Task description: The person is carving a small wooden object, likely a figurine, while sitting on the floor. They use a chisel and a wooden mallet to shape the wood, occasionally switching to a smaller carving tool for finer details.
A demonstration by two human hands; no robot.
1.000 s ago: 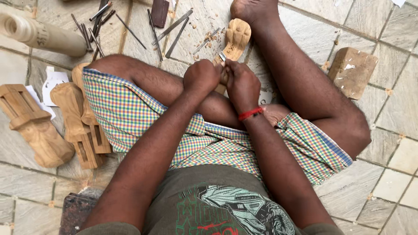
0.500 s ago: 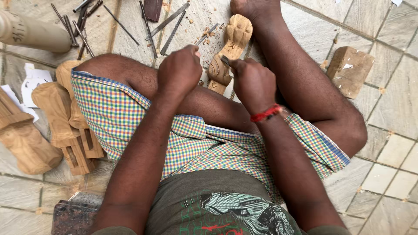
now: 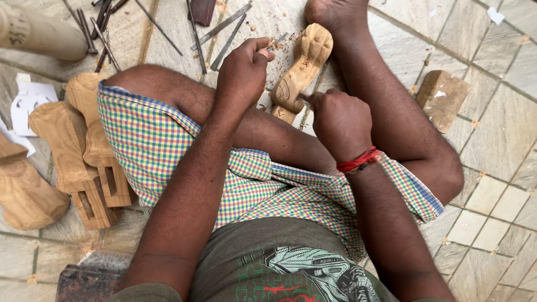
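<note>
- I see the carved wooden figure (image 3: 299, 75) lying slanted on the stone floor (image 3: 503, 145), its upper end braced against the foot (image 3: 335, 14), its lower end by the knees.
- My left hand (image 3: 243, 72) has its fingers curled together around a thin chisel (image 3: 278, 40), tip near the figure's upper half.
- My right hand (image 3: 338, 123) is fisted against the figure's lower end; what it clamps I cannot tell.
- For a clean cut, I judge shallow strokes best, with the foot pressing firmly.
- Spare chisels (image 3: 221, 28) lie towards the floor's far edge; unfinished wooden figures (image 3: 84, 151) rest at its left edge.
</note>
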